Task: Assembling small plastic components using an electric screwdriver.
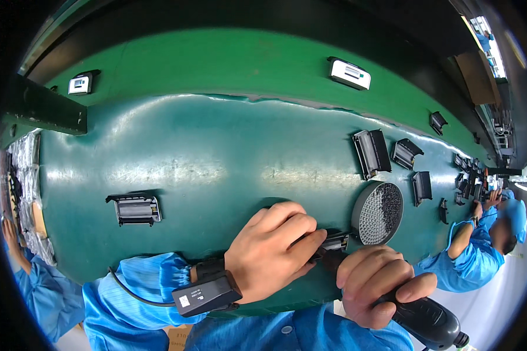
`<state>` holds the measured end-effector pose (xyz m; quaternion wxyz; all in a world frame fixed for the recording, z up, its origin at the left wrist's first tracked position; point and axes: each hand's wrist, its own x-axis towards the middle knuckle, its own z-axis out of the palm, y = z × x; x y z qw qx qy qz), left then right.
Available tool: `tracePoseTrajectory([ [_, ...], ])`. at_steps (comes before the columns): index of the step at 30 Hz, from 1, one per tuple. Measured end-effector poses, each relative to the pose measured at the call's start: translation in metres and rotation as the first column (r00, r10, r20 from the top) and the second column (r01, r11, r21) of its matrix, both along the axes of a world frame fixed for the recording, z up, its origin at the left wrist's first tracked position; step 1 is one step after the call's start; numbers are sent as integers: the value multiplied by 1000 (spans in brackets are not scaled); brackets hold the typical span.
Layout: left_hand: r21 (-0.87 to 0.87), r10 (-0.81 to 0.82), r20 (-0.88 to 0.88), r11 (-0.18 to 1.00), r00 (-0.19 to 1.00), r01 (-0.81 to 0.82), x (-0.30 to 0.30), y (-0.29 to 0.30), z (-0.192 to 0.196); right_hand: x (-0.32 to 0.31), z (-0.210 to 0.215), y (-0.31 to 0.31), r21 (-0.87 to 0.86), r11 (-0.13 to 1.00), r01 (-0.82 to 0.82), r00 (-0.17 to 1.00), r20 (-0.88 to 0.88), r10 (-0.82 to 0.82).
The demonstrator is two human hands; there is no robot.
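**Fingers pinned on a small black part, driver tip closing from the right**

Fingers (301,225) of the left hand (269,254) curled and pressed down on a small black plastic part (334,240), holding it flat on the green table (216,158) near the front edge. Right hand (377,286) wrapped tight round a black power screwdriver (421,316), its nose angled up and left to meet the part (contact point hidden behind the knuckles). Long axis of the part roughly left to right, just right of the left fingertips, so nearer the left hand. Beside it, to the upper right, a round tray of small dark screws (379,212), close to the driver.

Black wrist unit (208,294) with a small white label strapped over the blue left sleeve. Further black parts scattered: one housing (134,209) well to the left, a ribbed one (372,153) behind the tray. Two white-faced rectangular devices (349,74) on the green back panel. Co-worker in blue (471,251) at the right end.
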<state>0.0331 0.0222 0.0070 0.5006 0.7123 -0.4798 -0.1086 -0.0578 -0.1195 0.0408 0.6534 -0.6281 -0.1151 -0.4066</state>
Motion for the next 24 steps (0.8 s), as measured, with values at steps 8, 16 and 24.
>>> tracePoseTrajectory([
  [8,-6,12,23,1000,1000,-12,-1,-1,-1,4,0,-6,-29,997,-71,996,-53,69],
  [16,12,26,6,1000,1000,-26,0,-2,3,9,1,-3,-96,989,-111,990,-92,103],
  [24,14,7,40,1000,999,-7,-2,1,6,-12,9,-32,98,984,-147,989,42,143],
])
